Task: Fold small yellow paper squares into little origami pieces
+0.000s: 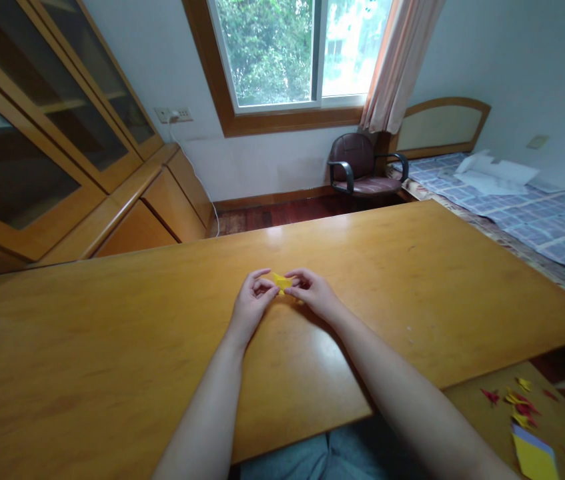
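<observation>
A small piece of folded yellow paper (282,283) is held between my two hands, just above the wooden table (162,373). From its left side, my left hand (256,293) pinches it with thumb and fingers. My right hand (313,292) grips the opposite side, thumb below and index finger above. The exact folds are too small to make out.
On a lower surface at the bottom right lie several small red and yellow folded papers (523,405) and a stack of yellow paper sheets (535,455). Beyond the table stand a brown armchair (355,160), a bed (527,207) and a glass-door cabinet (107,193).
</observation>
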Demonstrator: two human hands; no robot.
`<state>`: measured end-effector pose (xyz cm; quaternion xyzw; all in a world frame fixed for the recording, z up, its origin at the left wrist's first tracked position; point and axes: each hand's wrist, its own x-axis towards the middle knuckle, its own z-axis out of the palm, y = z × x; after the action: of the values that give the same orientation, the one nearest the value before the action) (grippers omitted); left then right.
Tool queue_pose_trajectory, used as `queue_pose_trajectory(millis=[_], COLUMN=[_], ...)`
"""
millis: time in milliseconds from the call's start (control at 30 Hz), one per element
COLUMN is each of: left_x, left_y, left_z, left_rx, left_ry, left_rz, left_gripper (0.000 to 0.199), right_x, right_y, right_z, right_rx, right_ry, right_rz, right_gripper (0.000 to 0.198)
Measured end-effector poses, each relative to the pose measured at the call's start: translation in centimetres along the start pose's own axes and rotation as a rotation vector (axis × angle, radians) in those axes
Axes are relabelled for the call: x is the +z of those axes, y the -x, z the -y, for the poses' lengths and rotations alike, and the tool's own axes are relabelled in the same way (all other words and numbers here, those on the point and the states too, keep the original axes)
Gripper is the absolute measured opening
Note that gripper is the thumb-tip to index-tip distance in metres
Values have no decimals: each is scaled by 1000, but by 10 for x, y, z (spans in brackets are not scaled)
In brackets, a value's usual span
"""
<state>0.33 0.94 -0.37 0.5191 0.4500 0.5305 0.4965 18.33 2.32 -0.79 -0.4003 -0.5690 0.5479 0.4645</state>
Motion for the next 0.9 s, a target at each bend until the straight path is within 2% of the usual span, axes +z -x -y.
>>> queue_pose_trajectory(millis=[467, 900], left_x=[3, 4], left_y=[1, 0], left_z=[-3, -3], left_rx=[-14, -25], left_ry=[-6, -61], left_rz=[7, -51], left_gripper=[51, 46], right_x=[0, -1], right_y=[-2, 0], right_z=[-3, -2], right_rx=[18, -25], right_ry=[-59, 120], right_rz=[5, 6], right_gripper=[43, 37])
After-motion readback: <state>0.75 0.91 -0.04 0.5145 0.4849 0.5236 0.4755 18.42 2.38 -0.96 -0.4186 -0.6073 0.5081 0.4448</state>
